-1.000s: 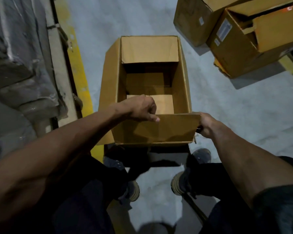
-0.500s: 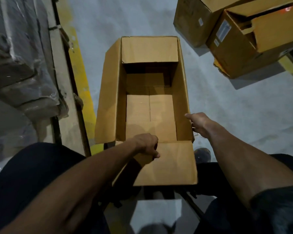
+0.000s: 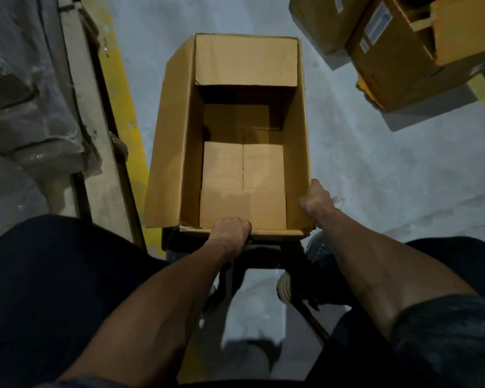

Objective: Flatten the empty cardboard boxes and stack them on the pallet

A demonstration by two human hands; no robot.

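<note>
Open brown cardboard box (image 3: 235, 141) stands on the grey concrete floor (image 3: 375, 169) in the middle of the frame, its top flaps spread and its far flap folded inward. The person's left hand (image 3: 230, 233) is curled over the near edge of the box, gripping it at lower centre. Their right hand (image 3: 317, 200) holds the right wall near the near corner, fingers hidden on the outer side. Two more brown cardboard boxes (image 3: 403, 51) with white labels sit at upper right. A yellow painted floor line (image 3: 129, 130) runs down the left, beside plastic-wrapped goods (image 3: 25, 107)
</note>
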